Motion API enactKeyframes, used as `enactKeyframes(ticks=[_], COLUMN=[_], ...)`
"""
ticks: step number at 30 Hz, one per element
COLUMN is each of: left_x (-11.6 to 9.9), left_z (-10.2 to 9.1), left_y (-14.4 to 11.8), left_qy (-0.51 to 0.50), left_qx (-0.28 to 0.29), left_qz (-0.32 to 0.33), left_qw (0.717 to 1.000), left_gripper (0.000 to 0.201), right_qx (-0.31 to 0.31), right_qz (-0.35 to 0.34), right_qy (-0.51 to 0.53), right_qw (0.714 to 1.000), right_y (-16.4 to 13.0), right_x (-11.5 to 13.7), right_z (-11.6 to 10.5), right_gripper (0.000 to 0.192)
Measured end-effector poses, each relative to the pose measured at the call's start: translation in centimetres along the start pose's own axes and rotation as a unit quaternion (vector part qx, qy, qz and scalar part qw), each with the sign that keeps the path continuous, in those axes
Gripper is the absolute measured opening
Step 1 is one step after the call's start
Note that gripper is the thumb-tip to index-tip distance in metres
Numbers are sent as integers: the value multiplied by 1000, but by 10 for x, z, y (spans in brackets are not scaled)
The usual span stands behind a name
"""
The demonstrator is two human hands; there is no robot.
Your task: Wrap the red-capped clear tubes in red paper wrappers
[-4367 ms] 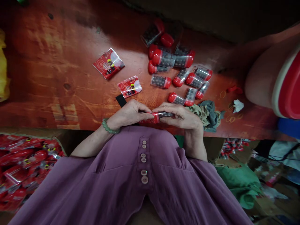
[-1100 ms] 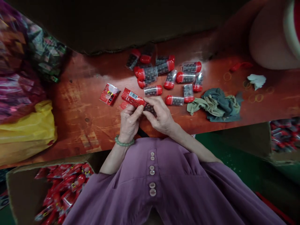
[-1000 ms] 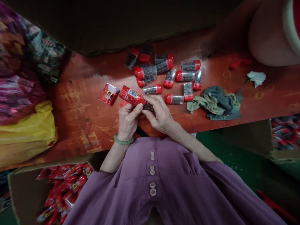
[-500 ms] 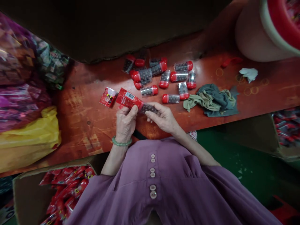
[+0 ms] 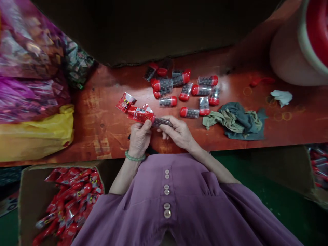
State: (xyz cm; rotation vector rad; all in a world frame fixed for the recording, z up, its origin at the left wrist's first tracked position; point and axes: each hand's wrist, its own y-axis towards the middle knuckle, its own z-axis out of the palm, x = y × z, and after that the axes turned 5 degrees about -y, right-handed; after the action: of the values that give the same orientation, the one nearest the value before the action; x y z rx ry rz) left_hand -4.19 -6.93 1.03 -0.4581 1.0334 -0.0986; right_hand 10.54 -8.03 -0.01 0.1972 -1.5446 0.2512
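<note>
We look down on a long red-brown wooden bench (image 5: 97,126) that fills the middle of the view. At its left end lie a yellow plastic bag (image 5: 36,131) and a heap of purple and dark packets (image 5: 28,78), blurred and cut by the frame. Below the bench edge on our left stands a cardboard box (image 5: 25,191) filled with red sachets; at the far right a pale tub with a red rim (image 5: 294,51) is only partly in view, so we cannot tell what it holds.

Further down in scale, a crumpled grey-green cloth (image 5: 235,119) lies right of centre, beside a scatter of red-capped clear tubes (image 5: 184,87) full of dark beads.

At the near edge our left hand (image 5: 139,136) is clenched on the red wrapper (image 5: 138,114), thumb pressed over its mouth, while our right hand (image 5: 179,131) pinches the clear end of the tube (image 5: 161,121) that sticks out of it. Both are held just above the bench, close to our chest. Compared with half a second ago, less of the tube shows beyond the wrapper and the wrapper lies flatter and lower, so we judge the tube is sliding deeper into its sleeve. A second red wrapper (image 5: 125,101) lies just beyond, overlapped by the held one.

The tube's cap is hidden inside the wrapper, and our right fingertips (image 5: 164,127) are partly tucked beneath the tube.
</note>
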Motion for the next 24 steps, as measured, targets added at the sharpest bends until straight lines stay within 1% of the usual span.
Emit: enactKeyframes(ticks=[3, 5, 7, 10, 13, 15, 17, 18, 20, 22, 24], left_x=[-1, -2, -3, -2, 2, 4, 4, 3, -1, -5, -8], left_z=[3, 4, 3, 3, 5, 7, 8, 8, 6, 4, 3], left_y=[-3, -4, -5, -6, -4, -2, -1, -1, 0, 0, 1], left_qy=[20, 28, 25, -4, -40, -48, -41, -33, -16, -2, 0], left_qx=[11, 19, 29, 36, 6, -15, -12, 1, 42, 81, 102], left_qz=[-10, -9, -7, 3, 29, 34, 28, 21, 7, -3, -2], left_qw=[1000, 999, 999, 999, 999, 998, 999, 999, 999, 997, 995], left_gripper=[42, 39, 37, 37, 39, 40, 40, 40, 39, 39, 37], right_qx=[20, 39, 55, 43, 16, 7, 4, 8, 36, 74, 92], right_qz=[43, 64, 68, 34, -3, -29, -43, -36, 10, 67, 101], right_qy=[58, 66, 55, 15, -44, -93, -117, -104, -23, 81, 142], right_qw=[997, 995, 995, 998, 999, 995, 992, 994, 999, 992, 980], right_y=[-1, -2, -2, -2, -2, -2, -3, -2, -1, 2, 5], right_x=[3, 4, 4, 3, 1, 0, -1, -1, -2, -2, -2], right_z=[-5, -6, -6, -5, -5, -6, -8, -9, -11, -12, -11], right_gripper=[28, 27, 26, 20, 18, 18, 17, 17, 19, 24, 30])
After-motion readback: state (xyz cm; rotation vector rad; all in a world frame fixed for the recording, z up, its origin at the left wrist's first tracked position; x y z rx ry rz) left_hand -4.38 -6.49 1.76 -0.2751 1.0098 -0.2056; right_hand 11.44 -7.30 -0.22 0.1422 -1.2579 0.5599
